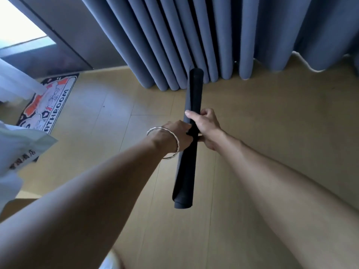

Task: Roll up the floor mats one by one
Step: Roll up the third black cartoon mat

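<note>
A dark mat [191,94], rolled into a tight tube, is held up in the air in front of me, pointing away toward the curtain. My right hand [204,127] grips the roll around its middle, thumb on top. My left hand [177,135], with a silver bangle at the wrist, holds the same roll from the left, just below the right hand. A second mat [56,101], white, orange and black with the word BATHROOM, lies flat on the floor at the left.
Blue-grey curtains [194,35] hang down to the wooden floor [272,113] straight ahead. A window and dark frame [58,45] stand at the upper left. White cloth and a white bag with printed characters [21,148] sit at the left edge.
</note>
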A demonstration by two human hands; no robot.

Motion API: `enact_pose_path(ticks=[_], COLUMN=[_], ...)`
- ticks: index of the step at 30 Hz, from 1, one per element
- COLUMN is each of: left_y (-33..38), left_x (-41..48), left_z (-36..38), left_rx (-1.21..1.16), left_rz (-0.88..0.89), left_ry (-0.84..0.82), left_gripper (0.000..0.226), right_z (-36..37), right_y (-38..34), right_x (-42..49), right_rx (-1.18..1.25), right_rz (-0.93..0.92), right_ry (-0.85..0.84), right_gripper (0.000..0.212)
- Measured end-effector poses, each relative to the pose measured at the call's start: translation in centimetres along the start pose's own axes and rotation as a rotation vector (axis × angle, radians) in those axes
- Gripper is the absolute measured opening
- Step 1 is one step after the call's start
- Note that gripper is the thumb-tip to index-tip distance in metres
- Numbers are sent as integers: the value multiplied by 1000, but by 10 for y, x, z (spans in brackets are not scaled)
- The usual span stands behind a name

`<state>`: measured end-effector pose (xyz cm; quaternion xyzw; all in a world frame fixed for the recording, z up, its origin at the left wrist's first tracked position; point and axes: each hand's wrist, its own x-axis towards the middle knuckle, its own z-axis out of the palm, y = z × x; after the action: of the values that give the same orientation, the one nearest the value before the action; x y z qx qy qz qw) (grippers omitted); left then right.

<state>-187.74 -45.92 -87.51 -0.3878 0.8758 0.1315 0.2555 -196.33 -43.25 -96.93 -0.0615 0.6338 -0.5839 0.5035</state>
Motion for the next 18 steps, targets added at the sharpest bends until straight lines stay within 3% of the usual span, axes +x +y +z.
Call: enact_pose_path(ticks=[3,7,13,18], left_y=[-3,-5,16,57], left_x=[16,26,43,48], left_z=[20,69,104,116], left_rx=[-111,-155,-96,-98], left_rz=[37,92,253,410], left_ry=[66,37,78,42], left_gripper=[34,59,67,70], right_z=[-7,-20,-58,-117], right_y=[5,25,44,33], right_x=[15,31,29,14], right_rx=[-74,-118,-167,-369], right_rz=[-18,21,70,37], right_ry=[30,91,153,210], right_gripper=[41,42,41,48])
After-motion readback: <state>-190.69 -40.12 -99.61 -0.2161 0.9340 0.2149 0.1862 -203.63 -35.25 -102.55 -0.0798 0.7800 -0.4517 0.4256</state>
